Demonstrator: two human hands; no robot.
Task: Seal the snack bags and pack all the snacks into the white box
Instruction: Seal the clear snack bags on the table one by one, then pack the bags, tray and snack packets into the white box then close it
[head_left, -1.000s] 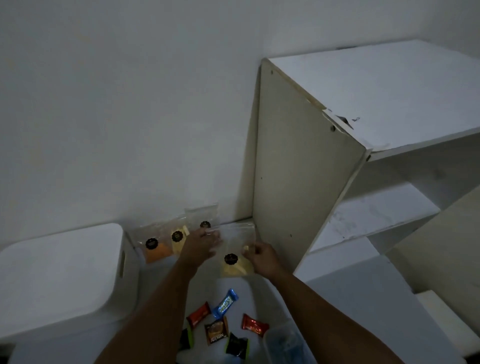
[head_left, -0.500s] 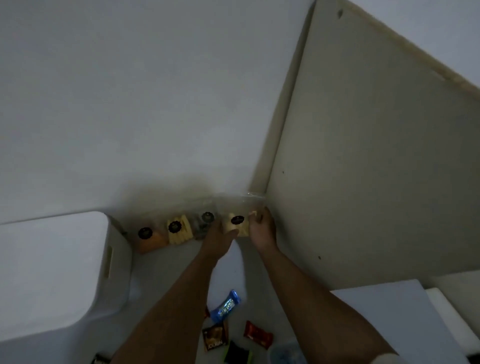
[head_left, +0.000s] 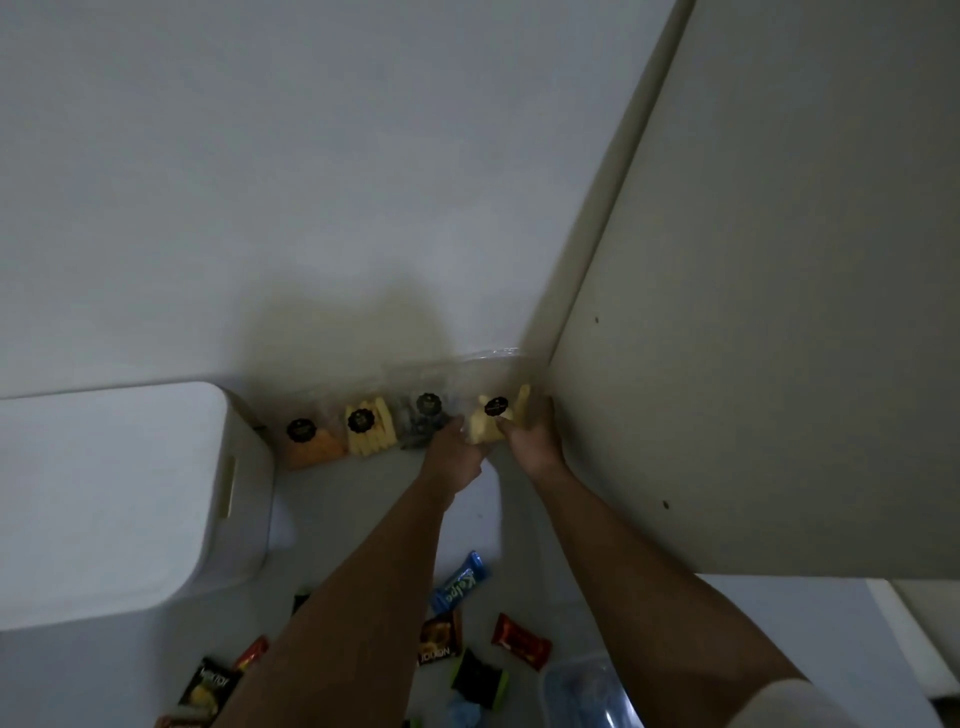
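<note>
Several clear snack bags with round black labels stand in a row against the wall. The rightmost bag (head_left: 493, 415) holds pale yellow sticks and stands in the corner beside the cabinet. My left hand (head_left: 457, 452) grips its lower left edge and my right hand (head_left: 535, 436) grips its right side. To the left stand a dark-snack bag (head_left: 423, 421), a yellow-stick bag (head_left: 369, 428) and an orange-snack bag (head_left: 309, 441). The white box (head_left: 104, 499) with its lid on sits at the far left.
A tall off-white cabinet side panel (head_left: 753, 312) rises at the right. Small wrapped snacks lie near me: a blue one (head_left: 460, 582), a brown one (head_left: 440, 636), a red one (head_left: 522, 640) and a black one (head_left: 478, 678). A clear plastic container (head_left: 587, 691) sits at the bottom.
Both hands have carried the yellow-stick bag back and stood it in the corner at the right end of the row. The camera has tilted and moved closer to the wall.
</note>
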